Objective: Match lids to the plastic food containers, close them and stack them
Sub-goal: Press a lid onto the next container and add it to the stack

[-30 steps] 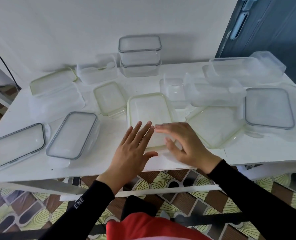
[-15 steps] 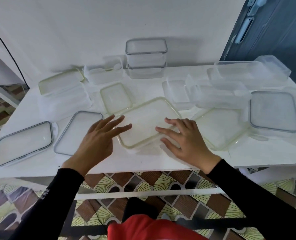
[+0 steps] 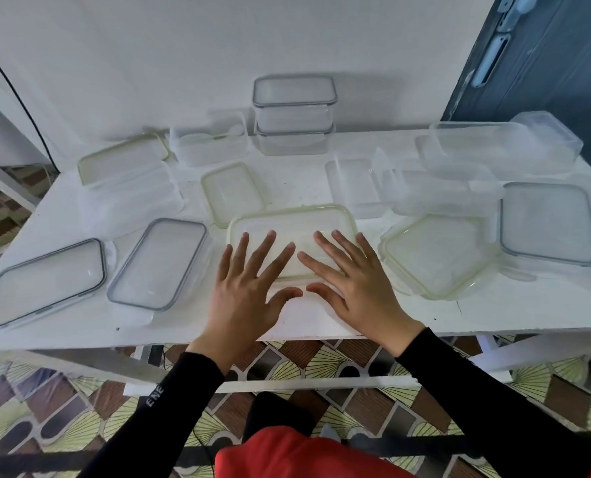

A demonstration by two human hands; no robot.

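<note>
A clear rectangular lid with a pale green rim [image 3: 292,220] lies lengthwise across a container at the front middle of the white table [image 3: 321,188]. My left hand [image 3: 249,288] and my right hand [image 3: 352,281] lie side by side on its near half, fingers straight and spread, pressing down flat. Two closed grey-rimmed containers [image 3: 294,115] stand stacked at the back against the wall.
Grey-rimmed lids [image 3: 47,281] [image 3: 157,263] lie at the left and another [image 3: 549,222] at the right. Green-rimmed lids [image 3: 231,193] [image 3: 435,253] [image 3: 123,160] flank the middle. Open clear containers [image 3: 207,143] [image 3: 354,186] [image 3: 501,146] stand behind. The table's front edge runs just below my wrists.
The green-rimmed lid has turned from a slanted position to lie square and lengthwise. Both hands have moved in from its ends to rest flat side by side on top.
</note>
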